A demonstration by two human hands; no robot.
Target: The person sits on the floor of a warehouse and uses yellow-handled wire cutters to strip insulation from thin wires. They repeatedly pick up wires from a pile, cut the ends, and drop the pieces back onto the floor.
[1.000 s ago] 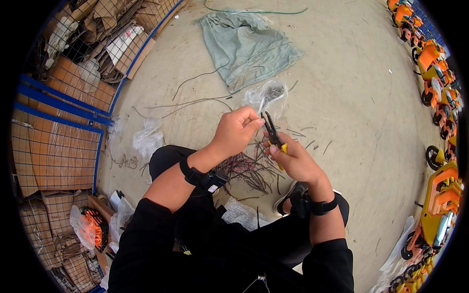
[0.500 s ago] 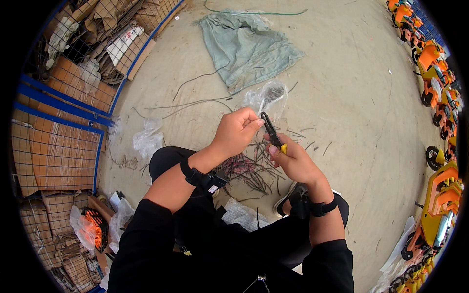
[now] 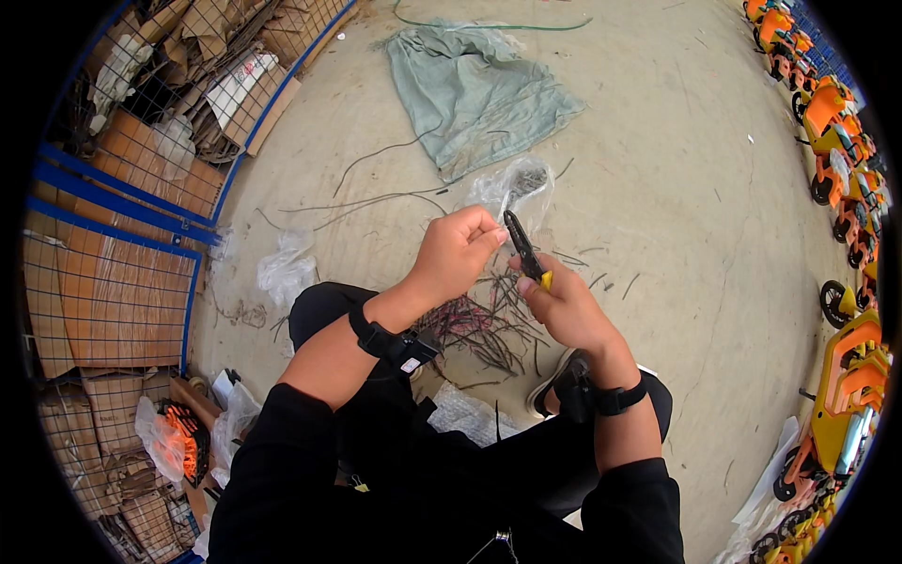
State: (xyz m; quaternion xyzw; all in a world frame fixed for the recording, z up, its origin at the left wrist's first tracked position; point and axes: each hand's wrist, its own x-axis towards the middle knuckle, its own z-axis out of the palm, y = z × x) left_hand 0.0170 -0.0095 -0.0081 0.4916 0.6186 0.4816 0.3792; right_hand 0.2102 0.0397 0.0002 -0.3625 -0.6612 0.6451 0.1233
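Note:
My right hand (image 3: 564, 305) is wrapped round a wire stripper (image 3: 524, 246) with dark jaws and yellow on its handle. The jaws point away from me, close to the fingertips of my left hand (image 3: 455, 249). Those fingers are pinched together, and whatever they hold is too small to make out. On the floor below both hands lies a loose pile of cut wire pieces (image 3: 484, 329), dark with some reddish ones. Just beyond the hands, a clear plastic bag (image 3: 528, 179) holds a small grey heap.
A green cloth sack (image 3: 479, 89) lies flat farther off, with long dark wires (image 3: 376, 199) near it. Blue mesh cages (image 3: 122, 291) of cardboard stand at the left. Crumpled plastic (image 3: 287, 268) lies near my knee. Orange and yellow balance bikes (image 3: 846, 376) line the right side.
The wire stripper has tilted slightly, its jaw tip shifting a little away from me. My left hand keeps its pinch in nearly the same place.

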